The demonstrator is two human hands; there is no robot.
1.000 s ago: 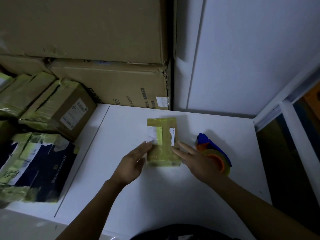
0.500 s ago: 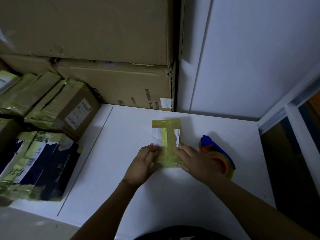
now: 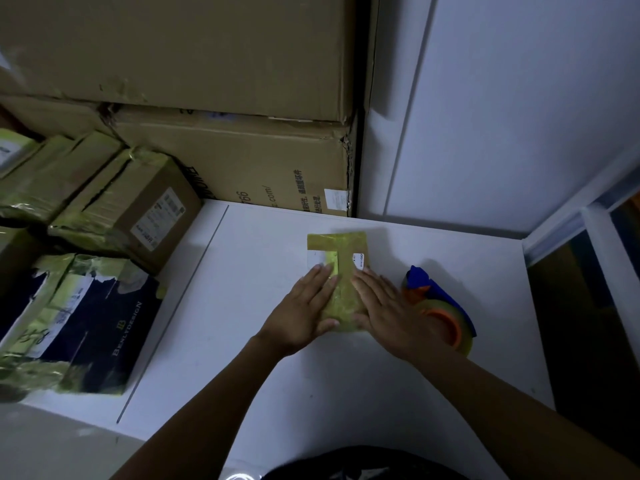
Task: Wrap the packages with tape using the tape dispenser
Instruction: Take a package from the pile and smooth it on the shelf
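table [image 3: 346, 393], package [image 3: 337, 242] under both grips [image 3: 301, 313] [image 3: 388, 310]

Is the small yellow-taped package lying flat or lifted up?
Flat: the small yellow-taped package rests on the white table, left hand and right hand pressing on it.

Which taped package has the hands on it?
The small flat package beside the tape dispenser: left hand and right hand press flat on it. The bulkier taped boxes at the left lie untouched.
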